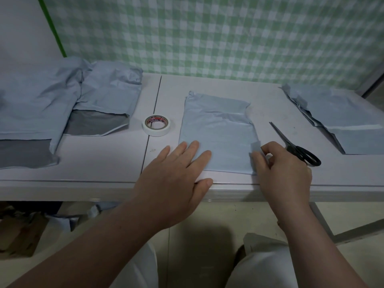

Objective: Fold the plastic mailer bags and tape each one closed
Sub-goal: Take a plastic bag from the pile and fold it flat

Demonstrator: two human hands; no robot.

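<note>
Pale blue plastic, the folded mailer bag is lying flat on the white desk, directly between the 2 grips and reaching away from them.

The left grip is released. Its fingers are straight and slightly spread, pressing down on the bag's near left corner, and its thumb is lying along the desk's front edge.

The right grip is pinching a short pale strip of tape between thumb and fingertips. The strip is touching the bag at its near right edge.

Beyond the left grip and a little to its left, a white tape roll is sitting on its side, just beside the bag but apart from it. Just past the right grip, on its outer side, black-handled scissors are lying with the blades together, pointing away; the handles are nearly touching the knuckles.

Well out to the left of the left grip, loose bags are lying heaped and overlapping, 2 of them showing grey insides. Well out to the right of the right grip, a smaller stack of bags is resting near the desk's corner. Behind everything, a green and white checked cloth is hanging.
</note>
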